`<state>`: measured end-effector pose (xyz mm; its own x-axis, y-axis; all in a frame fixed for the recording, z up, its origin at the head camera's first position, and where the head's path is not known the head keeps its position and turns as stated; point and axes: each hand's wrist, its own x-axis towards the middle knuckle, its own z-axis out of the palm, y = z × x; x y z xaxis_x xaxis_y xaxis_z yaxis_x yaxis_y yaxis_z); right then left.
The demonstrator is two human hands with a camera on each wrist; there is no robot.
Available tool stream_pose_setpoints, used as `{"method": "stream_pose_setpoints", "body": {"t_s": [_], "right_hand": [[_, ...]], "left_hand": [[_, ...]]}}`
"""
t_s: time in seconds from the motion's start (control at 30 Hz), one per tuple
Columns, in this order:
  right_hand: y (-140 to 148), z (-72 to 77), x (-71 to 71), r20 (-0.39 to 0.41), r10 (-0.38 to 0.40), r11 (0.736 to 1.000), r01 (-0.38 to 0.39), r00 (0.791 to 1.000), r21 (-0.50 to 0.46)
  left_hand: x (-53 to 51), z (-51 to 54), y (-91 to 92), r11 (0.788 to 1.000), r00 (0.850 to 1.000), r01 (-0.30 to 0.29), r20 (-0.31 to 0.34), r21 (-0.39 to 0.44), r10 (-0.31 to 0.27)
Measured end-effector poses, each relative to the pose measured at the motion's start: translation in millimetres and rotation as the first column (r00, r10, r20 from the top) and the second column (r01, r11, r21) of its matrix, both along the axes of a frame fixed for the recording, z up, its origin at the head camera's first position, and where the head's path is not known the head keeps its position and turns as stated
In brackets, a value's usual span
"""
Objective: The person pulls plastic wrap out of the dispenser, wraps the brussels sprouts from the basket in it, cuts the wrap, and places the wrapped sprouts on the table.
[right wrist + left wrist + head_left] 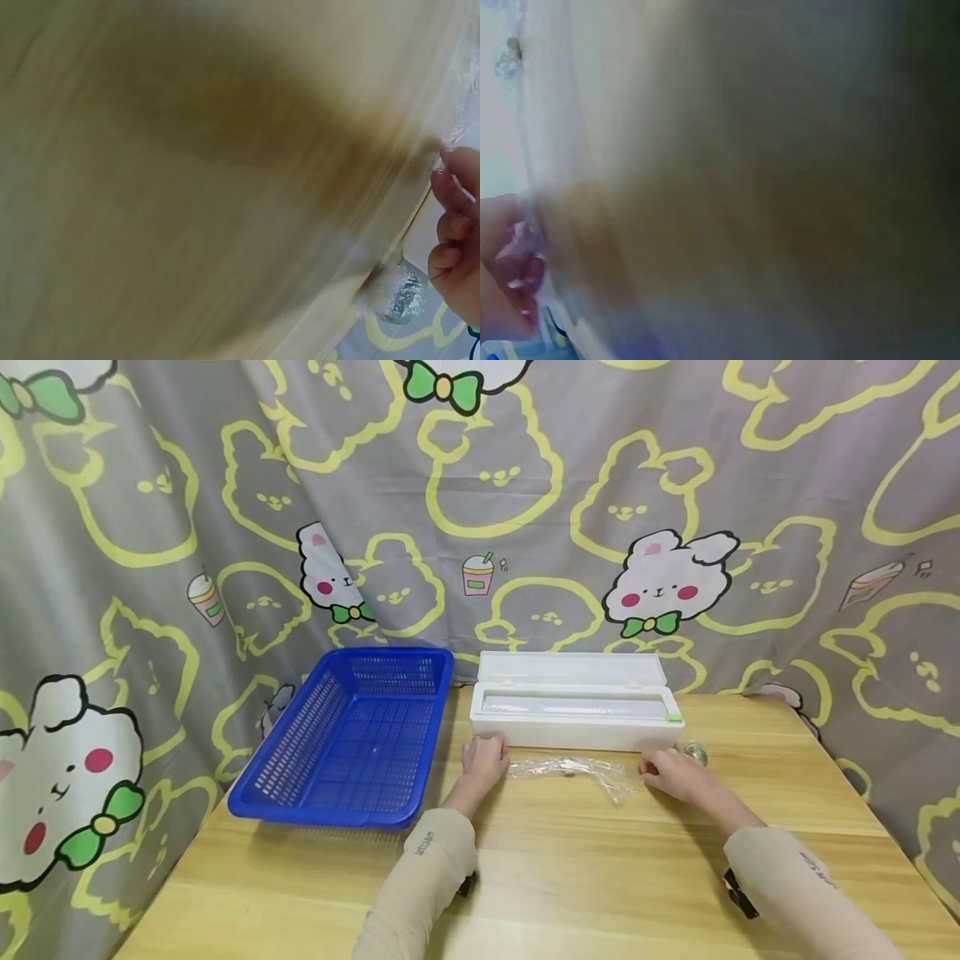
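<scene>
A crumpled strip of clear cling film (564, 766) lies on the table between the two hands, in front of a white cling film dispenser (577, 734). My left hand (486, 758) has curled fingers at the strip's left end; in the left wrist view, shiny film shows between the fingers of that hand (510, 266). At the other end, my right hand (671, 772) pinches the film between thumb and forefinger, also visible in the right wrist view (457, 225). A small brownish thing (568, 773) shows at the film's middle; its kind is unclear.
The dispenser's lid (572, 669) stands raised, with a film roll (573, 706) inside. Beyond the right hand sits a small film-wrapped, greenish round thing (696, 752). A blue plastic basket (352, 817) stands at the left. A patterned curtain (525, 527) hangs behind the table.
</scene>
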<state>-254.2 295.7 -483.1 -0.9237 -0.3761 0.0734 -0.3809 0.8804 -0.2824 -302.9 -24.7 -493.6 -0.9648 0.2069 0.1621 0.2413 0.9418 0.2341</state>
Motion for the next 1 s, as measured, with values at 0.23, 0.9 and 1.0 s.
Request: {"method": "stream_pose_setpoints", "body": {"t_s": [0.23,0.9,1.0], "right_hand": [[-1,0.5,3.6,-0.044,0.027,0.998,-0.024,0.999,0.058],[-62,8.1,8.9,-0.002,-0.01,0.998,0.01,1.0,0.058],[-65,5.8,7.5,0.004,0.0,0.996,0.0,1.0,0.088]], "left_hand": [[-0.1,-1.0,-2.4,1.0,1.0,0.011,-0.011,-0.014,-0.011],[24.1,14.3,47.4,0.986,0.987,0.141,-0.067,-0.086,-0.147],[24.2,14.3,61.6,0.976,0.98,0.193,-0.025,-0.096,-0.196]]}}
